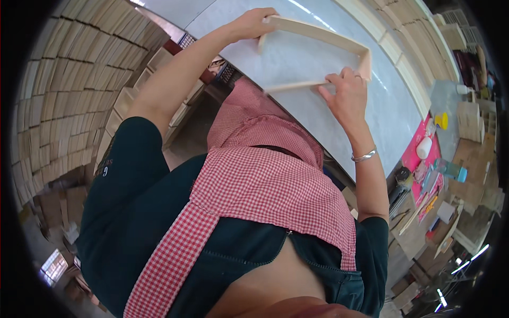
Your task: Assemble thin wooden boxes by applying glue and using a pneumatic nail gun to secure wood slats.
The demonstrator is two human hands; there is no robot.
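A pale wooden frame of thin boards (323, 36) is held over a grey-white tabletop (392, 119). Its far board, right end and near board show, and a short piece angles down at the left corner. Between that piece and the near board's left end there is a gap. My left hand (254, 24) is closed round the far left corner. At the near board, close to the right corner, my right hand (347, 98) grips the wood between thumb and fingers. Whether the frame rests on the tabletop or is lifted a little, I cannot tell.
Stacked wooden pieces (58, 100) rise on the left. Long rows of pale boards (397, 53) line the table's far right edge. A white bottle (424, 147), a yellow object (441, 121) and a clear container with a blue cap (450, 170) stand at the right.
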